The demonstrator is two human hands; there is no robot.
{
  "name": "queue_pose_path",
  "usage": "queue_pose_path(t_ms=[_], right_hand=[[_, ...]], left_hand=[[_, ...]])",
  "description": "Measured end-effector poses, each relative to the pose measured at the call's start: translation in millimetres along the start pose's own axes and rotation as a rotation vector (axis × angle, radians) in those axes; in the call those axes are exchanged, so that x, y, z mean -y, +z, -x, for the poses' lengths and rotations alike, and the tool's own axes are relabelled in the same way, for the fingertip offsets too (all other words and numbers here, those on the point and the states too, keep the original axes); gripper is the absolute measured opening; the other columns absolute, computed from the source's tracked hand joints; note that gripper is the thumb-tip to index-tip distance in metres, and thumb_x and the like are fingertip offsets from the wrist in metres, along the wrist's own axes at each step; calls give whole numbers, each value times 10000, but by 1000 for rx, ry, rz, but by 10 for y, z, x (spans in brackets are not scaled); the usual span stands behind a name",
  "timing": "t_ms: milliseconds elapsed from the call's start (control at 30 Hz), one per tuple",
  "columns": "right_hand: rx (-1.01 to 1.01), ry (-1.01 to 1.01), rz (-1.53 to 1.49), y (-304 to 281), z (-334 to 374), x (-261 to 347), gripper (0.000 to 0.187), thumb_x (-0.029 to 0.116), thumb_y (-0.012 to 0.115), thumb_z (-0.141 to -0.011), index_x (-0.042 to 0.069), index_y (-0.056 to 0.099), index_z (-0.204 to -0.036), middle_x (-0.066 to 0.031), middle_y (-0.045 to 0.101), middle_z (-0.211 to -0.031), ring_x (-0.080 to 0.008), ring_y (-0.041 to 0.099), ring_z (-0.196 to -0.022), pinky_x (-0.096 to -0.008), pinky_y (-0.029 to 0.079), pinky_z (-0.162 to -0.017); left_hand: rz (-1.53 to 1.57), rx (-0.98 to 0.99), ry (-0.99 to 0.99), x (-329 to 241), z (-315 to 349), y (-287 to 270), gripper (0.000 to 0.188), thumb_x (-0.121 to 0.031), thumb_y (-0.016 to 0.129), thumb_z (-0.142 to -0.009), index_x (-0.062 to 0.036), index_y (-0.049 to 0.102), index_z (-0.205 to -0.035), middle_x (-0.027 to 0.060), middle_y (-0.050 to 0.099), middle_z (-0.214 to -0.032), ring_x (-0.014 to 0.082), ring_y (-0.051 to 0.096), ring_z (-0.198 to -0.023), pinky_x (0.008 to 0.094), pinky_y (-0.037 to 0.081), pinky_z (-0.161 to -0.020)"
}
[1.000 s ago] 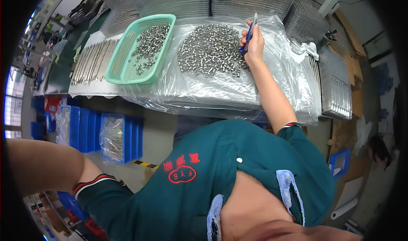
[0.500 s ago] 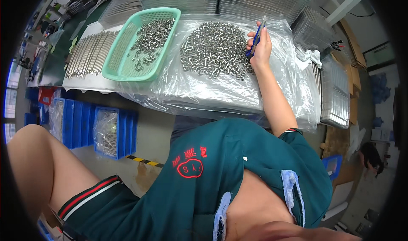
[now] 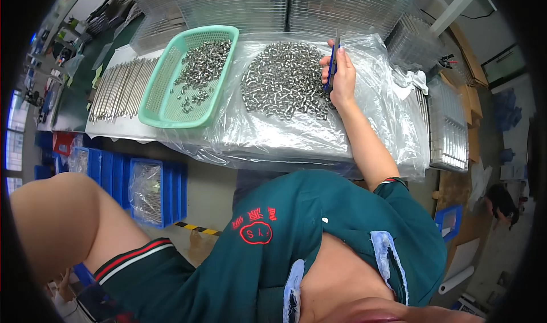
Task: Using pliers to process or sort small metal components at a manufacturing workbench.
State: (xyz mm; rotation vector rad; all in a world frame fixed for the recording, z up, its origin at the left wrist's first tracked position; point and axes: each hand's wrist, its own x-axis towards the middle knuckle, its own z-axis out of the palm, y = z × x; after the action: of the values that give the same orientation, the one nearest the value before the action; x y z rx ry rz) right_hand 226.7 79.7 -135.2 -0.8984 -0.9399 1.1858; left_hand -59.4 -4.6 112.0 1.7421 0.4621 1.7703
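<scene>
My right hand (image 3: pixel 342 78) is closed around a slim blue-bodied tool that looks like a utility knife (image 3: pixel 333 66), its grey end pointing away from me. It hovers at the right edge of a wide pile of small shiny metal sleeves (image 3: pixel 282 80), which lies on clear plastic sheeting (image 3: pixel 262 137) over the table. My left arm (image 3: pixel 62 214) is bent at the left rim of the picture, and its hand does not show. Left of the pile sits a mint-green plastic basket (image 3: pixel 151 103), holding more of the same metal pieces (image 3: pixel 205 63).
Long metal rods (image 3: pixel 119 89) lie in a row left of the basket. Stacked clear trays (image 3: pixel 233 3) line the back, and another stack (image 3: pixel 447 123) stands at the right. A crumpled white cloth (image 3: pixel 409 82) lies near it. Blue crates (image 3: pixel 176 192) are on the floor at left.
The view has tilted, so the table sits lower in the picture. My right hand has shifted slightly left towards the pile, and the tool has turned more upright.
</scene>
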Motion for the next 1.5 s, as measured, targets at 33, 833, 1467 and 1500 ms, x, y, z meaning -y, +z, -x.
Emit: queue_pose_path(t_ms=[33, 833, 1467, 1500], right_hand=[[10, 12, 3, -7, -6, -1, 399, 338, 368, -933, 54, 469, -1193, -17, 538, -687, -38, 441, -482, -180, 369, -415], [241, 145, -77, 60, 140, -61, 368, 338, 382, -930, 41, 514, -1102, -6, 516, -696, -41, 471, -486, -178, 415, -438], [146, 202, -114, 17, 82, -93, 367, 313, 392, -930, 40, 501, -1151, 21, 502, -674, -25, 431, -488, -172, 387, -430], [130, 203, -115, 7, 76, -87, 363, 309, 394, -930, 43, 505, -1150, 21, 501, -679, -25, 430, -496, -170, 387, -433]], left_hand=[[31, -1, -18, 117, 7, -3, 229, -202, 438, -884, -20, 570, -927, 127, 592, -944, 202, 565, -901, 316, 438, -827], [72, -46, -770, 2587, 849, 1196, 203, -171, 641, -772, 1, 588, -866, 33, 593, -738, 98, 540, -672, 234, 427, -622], [316, 157, -1426, 1109, 3042, -150, 156, -140, 566, -840, 11, 597, -865, 51, 601, -785, 126, 564, -722, 241, 458, -674], [309, -26, -1534, 1132, 3394, -289, 193, -183, 542, -848, -12, 608, -908, 43, 604, -782, 121, 557, -793, 249, 428, -753]])
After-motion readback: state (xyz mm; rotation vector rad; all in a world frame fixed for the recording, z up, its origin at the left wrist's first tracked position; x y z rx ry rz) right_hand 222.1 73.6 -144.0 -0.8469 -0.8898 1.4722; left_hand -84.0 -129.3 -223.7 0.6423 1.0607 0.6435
